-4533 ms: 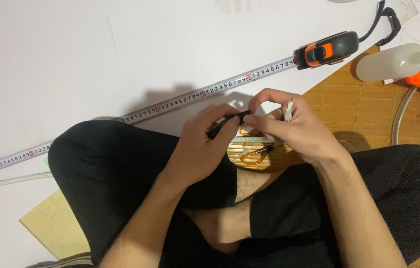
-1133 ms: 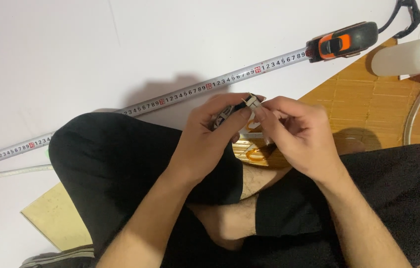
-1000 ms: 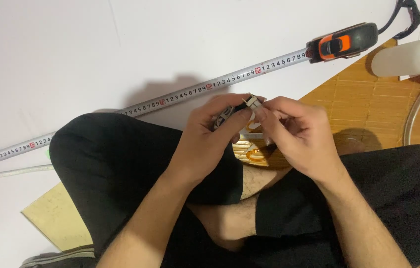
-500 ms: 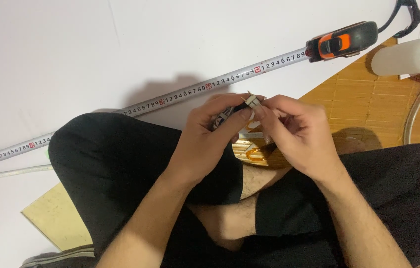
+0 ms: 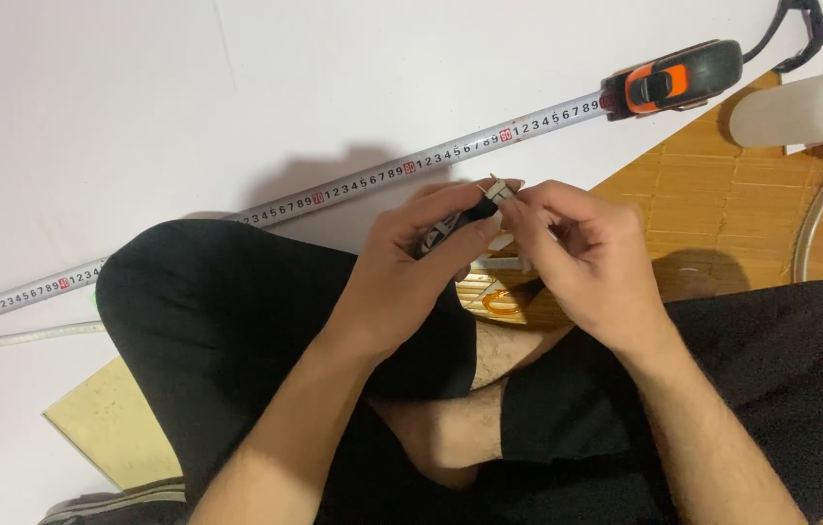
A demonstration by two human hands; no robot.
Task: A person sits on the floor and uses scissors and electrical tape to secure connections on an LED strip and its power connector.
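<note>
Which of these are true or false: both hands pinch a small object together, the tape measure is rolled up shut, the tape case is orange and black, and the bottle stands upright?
1. The left hand and right hand pinch a small dark and pale object together: true.
2. The tape measure is rolled up shut: false, its blade lies extended across the white floor.
3. The tape case is orange and black: true.
4. The translucent bottle stands upright: false, it lies on its side.

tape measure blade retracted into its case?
No: the tape measure blade lies extended across the white floor, past the hands.
</note>
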